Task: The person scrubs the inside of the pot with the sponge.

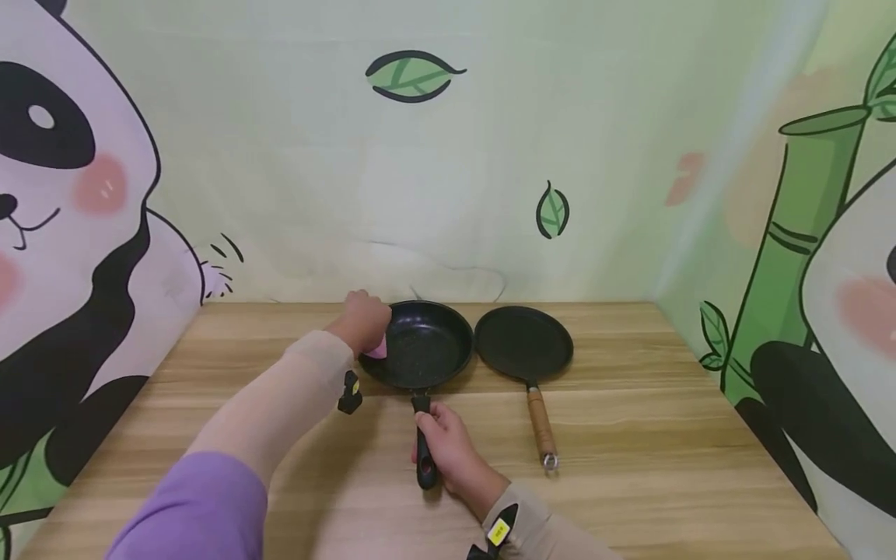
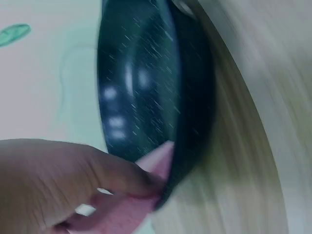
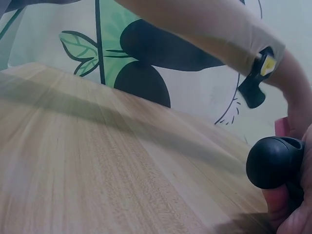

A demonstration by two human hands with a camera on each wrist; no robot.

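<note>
A deep black frying pan sits near the back of the table. My right hand grips its black handle, whose rounded end shows large in the right wrist view. At the pan's left rim, my left hand pinches a pink cloth or sponge between thumb and fingers. The pink piece folds over the rim, part of it inside the pan. In the left wrist view, whitish specks dot the pan's dark inner wall.
A flat black pan with a wooden handle lies just right of the frying pan. The wood-grain table meets a backdrop printed with pandas, bamboo and leaves along its back edge.
</note>
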